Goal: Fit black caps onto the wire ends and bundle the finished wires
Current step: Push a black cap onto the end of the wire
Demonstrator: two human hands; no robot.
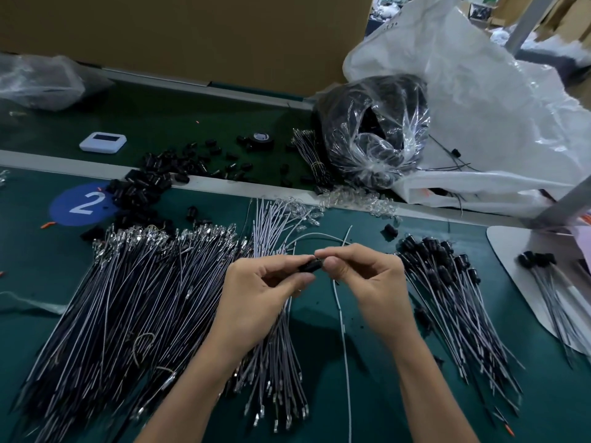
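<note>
My left hand (262,289) pinches a black cap (309,266) between thumb and fingers. My right hand (367,276) pinches the end of a grey wire (343,330) right at the cap, and the wire hangs down toward me. A broad heap of uncapped wires (128,302) lies on the left of the green mat. A fan of capped wires (454,302) lies on the right. Loose black caps (150,183) are scattered at the back left.
A clear bag of black parts (374,129) and a big white plastic bag (479,107) sit at the back right. A roll of black tape (263,139) and a small white device (103,142) lie behind. Clear bulbs (351,199) lie mid-table. A white board (527,282) holds more capped wires.
</note>
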